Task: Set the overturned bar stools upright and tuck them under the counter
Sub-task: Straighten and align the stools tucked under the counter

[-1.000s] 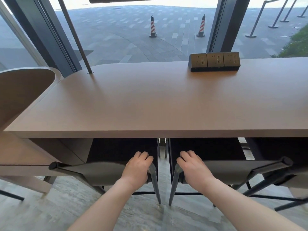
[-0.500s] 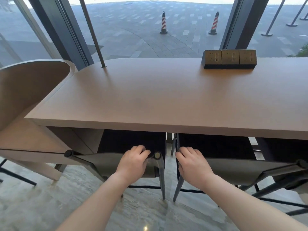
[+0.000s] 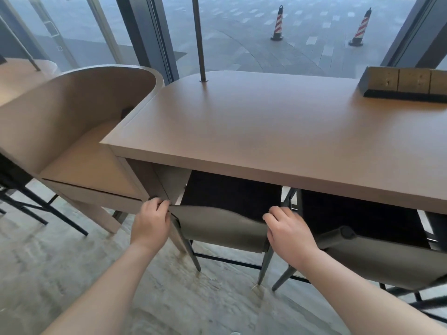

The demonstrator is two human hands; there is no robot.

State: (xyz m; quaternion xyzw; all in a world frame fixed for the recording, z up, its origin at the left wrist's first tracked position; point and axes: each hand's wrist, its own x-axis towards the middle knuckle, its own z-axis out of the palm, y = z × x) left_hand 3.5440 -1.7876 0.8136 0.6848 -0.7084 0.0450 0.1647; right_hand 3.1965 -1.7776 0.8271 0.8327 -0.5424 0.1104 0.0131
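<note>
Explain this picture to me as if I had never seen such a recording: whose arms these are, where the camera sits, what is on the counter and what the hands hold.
There is no machine here. A person wears a camera on the head, so you look forward and down along their two bare arms. The left hand and the right hand each grip one end of the grey backrest of the left stool, which stands upright with its dark seat partly under the wooden counter. A second stool stands upright beside it on the right, also under the counter's edge. On the counter top sit a block of power sockets and a thin metal pole that rises out of view. Through the window, two striped traffic cones stand on the pavement outside.
</note>
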